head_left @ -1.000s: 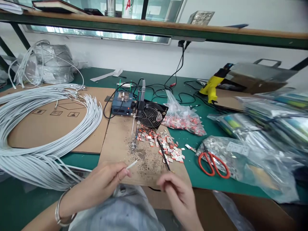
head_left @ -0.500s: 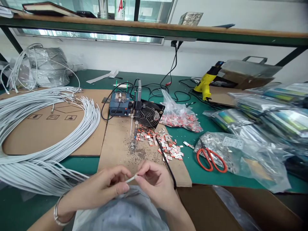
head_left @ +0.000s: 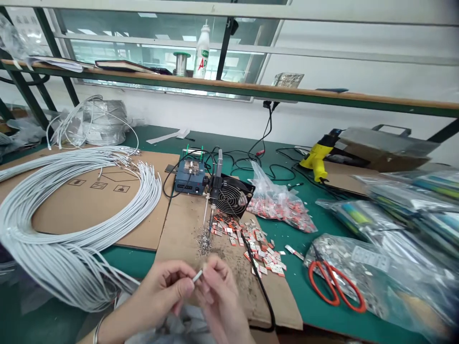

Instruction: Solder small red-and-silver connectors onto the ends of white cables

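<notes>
Between my two hands is the end of a thin white cable (head_left: 197,276), its short stretch showing at the fingertips. My left hand (head_left: 161,289) is closed, pinching it between thumb and fingers. My right hand (head_left: 220,294) is closed at the cable's tip, thumb against fingers, slightly blurred; what is right at the tip cannot be made out. Just beyond the hands, small orange-and-white pieces (head_left: 267,251) lie scattered on a cardboard sheet (head_left: 179,239). A soldering iron (head_left: 216,184) stands upright there, tip down, over dark and silvery bits.
Coiled white cables (head_left: 118,224) cover the left. Behind are a blue soldering station (head_left: 190,179), a black fan (head_left: 233,196) and a bag of pieces (head_left: 283,208). Red-handled scissors (head_left: 335,284), plastic bags (head_left: 387,205) and a yellow heat gun (head_left: 317,157) lie right.
The camera view has tilted up and shifted left, so the bench sits lower and further right. The right hand has turned more upright at the cable's tip; less cable shows between the hands.
</notes>
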Demonstrator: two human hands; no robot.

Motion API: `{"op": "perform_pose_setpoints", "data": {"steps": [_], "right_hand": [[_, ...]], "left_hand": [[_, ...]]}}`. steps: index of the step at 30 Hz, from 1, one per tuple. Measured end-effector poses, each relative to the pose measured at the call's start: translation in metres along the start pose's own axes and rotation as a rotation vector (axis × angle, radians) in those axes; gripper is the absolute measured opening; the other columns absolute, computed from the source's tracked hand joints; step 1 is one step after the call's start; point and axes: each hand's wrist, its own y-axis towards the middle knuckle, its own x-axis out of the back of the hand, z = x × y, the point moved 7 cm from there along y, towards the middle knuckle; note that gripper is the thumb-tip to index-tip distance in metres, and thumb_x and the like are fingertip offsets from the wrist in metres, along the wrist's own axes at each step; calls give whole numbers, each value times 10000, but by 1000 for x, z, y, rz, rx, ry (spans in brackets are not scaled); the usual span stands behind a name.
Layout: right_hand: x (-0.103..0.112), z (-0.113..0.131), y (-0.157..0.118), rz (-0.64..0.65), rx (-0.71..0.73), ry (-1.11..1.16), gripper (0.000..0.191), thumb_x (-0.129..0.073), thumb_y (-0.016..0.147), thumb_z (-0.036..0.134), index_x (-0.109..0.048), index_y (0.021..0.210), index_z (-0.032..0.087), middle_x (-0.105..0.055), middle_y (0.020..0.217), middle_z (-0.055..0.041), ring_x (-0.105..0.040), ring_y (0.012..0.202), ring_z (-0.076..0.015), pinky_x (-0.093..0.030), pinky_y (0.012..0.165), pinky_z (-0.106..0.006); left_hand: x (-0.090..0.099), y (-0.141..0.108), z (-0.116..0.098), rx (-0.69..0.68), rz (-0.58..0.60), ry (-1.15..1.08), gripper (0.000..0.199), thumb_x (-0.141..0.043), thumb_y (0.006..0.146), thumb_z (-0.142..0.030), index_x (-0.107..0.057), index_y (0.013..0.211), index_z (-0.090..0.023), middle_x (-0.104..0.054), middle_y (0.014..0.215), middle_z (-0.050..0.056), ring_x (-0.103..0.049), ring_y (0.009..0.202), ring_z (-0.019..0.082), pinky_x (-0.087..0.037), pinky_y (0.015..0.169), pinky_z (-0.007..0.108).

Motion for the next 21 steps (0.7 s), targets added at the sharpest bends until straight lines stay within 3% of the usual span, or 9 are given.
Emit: {"op": "perform_pose_setpoints", "data": {"steps": [2, 3, 7, 9, 16, 21], "right_hand": [[1, -4, 4, -65, -5, 143, 382, -723, 711, 396, -455, 561, 168, -321, 485, 75, -206, 390, -48, -245, 395, -171], [4, -3, 5, -92, 13, 111, 353, -726, 714, 390, -493, 572, 166, -341, 489, 70, -231, 392, -49, -256, 397, -166], [6, 7, 0, -16, 89, -371, 158, -716, 738, 330, -684, 750, 175, -573, 591, -16, -497, 546, -120, -404, 517, -203], [1, 12, -6, 54, 137, -528, 129, -678, 767, 303, -705, 766, 177, -627, 658, -48, -546, 610, -157, -437, 567, -238], [-12, 33, -11, 63, 228, -798, 153, -596, 774, 232, -713, 707, 159, -584, 581, -48, -489, 524, -150, -377, 468, -240], [-11, 40, -14, 29, 246, -866, 138, -591, 738, 194, -712, 679, 161, -597, 570, -53, -482, 502, -148, -370, 451, -238]], "left_hand": [[5, -2, 4, -2, -45, -63, 444, -587, 743, -567, -535, 750, -126, -393, 537, -48, -335, 363, 31, -208, 348, 154], [7, -4, 7, 1, -65, -84, 454, -593, 733, -575, -529, 751, -126, -387, 528, -52, -327, 350, 26, -195, 340, 151], [14, -11, 13, 5, -108, -105, 439, -586, 750, -563, -536, 783, -128, -377, 497, -61, -314, 331, 25, -190, 333, 150], [13, -11, 10, -10, -111, -75, 415, -579, 770, -539, -544, 782, -126, -357, 483, -66, -300, 340, 26, -193, 346, 156], [7, -6, 0, -38, -99, 54, 353, -546, 814, -482, -546, 755, -133, -366, 524, -54, -286, 415, 47, -221, 405, 185], [11, -8, -4, -162, -180, 377, 254, -519, 866, -344, -588, 738, -135, -477, 635, 4, -406, 562, 94, -281, 510, 212]]}}
